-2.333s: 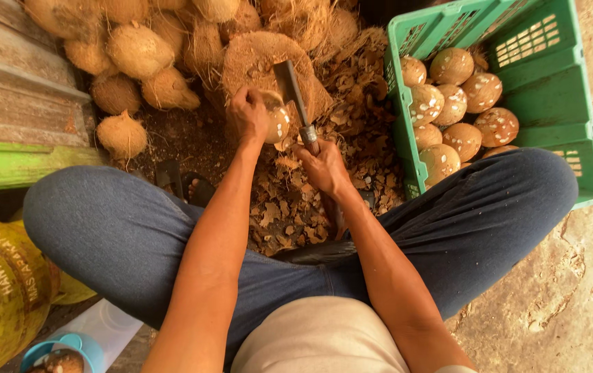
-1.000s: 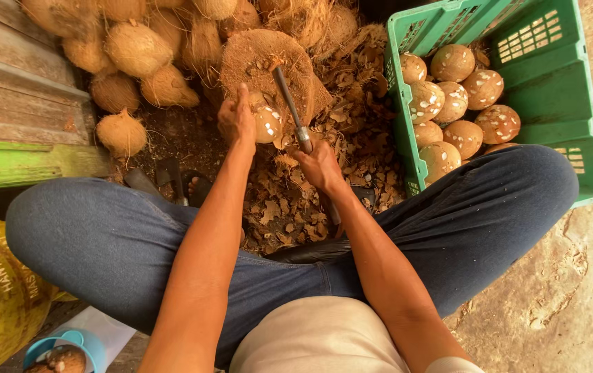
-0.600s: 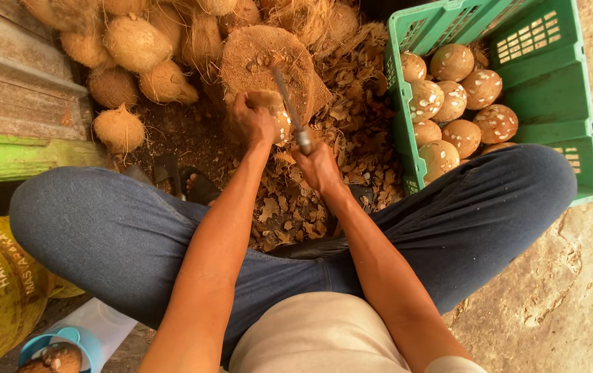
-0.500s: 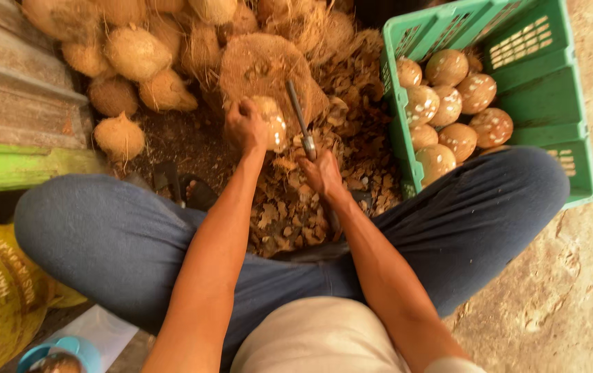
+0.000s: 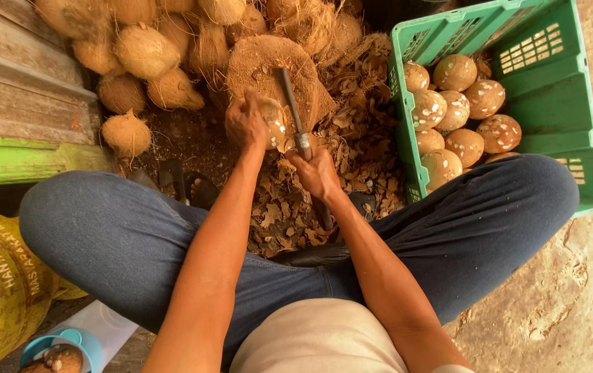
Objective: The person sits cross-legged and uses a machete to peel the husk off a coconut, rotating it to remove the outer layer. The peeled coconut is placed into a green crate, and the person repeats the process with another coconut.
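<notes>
Green crate (image 5: 552, 103); brown, white-flecked coconuts (image 5: 457, 110); blue trousers (image 5: 124, 242); seemingly grey blade (image 5: 289, 97).

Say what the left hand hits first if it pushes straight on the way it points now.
The left hand already grips the coconut, so that comes first. Beyond it, likely the round chopping block and then the pile of husked coconuts; depth is unclear from above.

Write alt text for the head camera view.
Seated person's left hand steadies a coconut on a husk-covered block while the right hand grips a long knife. Peeled coconuts fill a green crate on the right.
</notes>
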A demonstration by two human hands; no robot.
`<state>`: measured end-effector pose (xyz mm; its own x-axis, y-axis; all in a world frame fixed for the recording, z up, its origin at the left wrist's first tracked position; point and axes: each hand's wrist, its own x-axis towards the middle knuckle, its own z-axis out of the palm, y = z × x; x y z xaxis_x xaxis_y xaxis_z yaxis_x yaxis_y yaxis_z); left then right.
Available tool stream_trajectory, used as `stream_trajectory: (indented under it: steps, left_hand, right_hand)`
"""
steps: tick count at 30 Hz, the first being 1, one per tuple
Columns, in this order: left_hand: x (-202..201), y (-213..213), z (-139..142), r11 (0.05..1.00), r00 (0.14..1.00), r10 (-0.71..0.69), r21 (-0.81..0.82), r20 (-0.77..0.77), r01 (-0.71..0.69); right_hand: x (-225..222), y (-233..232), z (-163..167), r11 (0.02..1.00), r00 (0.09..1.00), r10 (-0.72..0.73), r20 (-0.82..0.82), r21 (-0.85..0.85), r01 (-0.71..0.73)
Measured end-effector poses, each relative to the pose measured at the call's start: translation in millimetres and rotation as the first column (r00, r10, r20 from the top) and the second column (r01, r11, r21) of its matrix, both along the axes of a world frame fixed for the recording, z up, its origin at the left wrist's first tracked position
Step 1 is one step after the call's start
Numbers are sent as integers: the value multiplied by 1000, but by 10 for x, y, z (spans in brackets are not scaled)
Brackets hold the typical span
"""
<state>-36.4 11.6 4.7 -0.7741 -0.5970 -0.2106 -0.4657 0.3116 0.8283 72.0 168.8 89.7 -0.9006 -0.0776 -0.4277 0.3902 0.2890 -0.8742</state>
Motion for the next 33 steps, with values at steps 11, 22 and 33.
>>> stream_trajectory:
  steps: [11, 22, 33]
  left_hand:
    - [89, 5, 95, 978, 981, 97, 166, 167, -125]
    - [108, -69, 230, 997, 987, 40, 56, 155, -49]
    - [167, 4, 117, 1000, 990, -4, -7, 140, 5]
  right_hand:
    - [41, -54, -400, 983, 985, 72, -160, 177, -43]
    - [63, -104, -167, 998, 998, -56, -29, -31, 55]
    - [86, -38, -224, 996, 995, 4, 102, 89, -13]
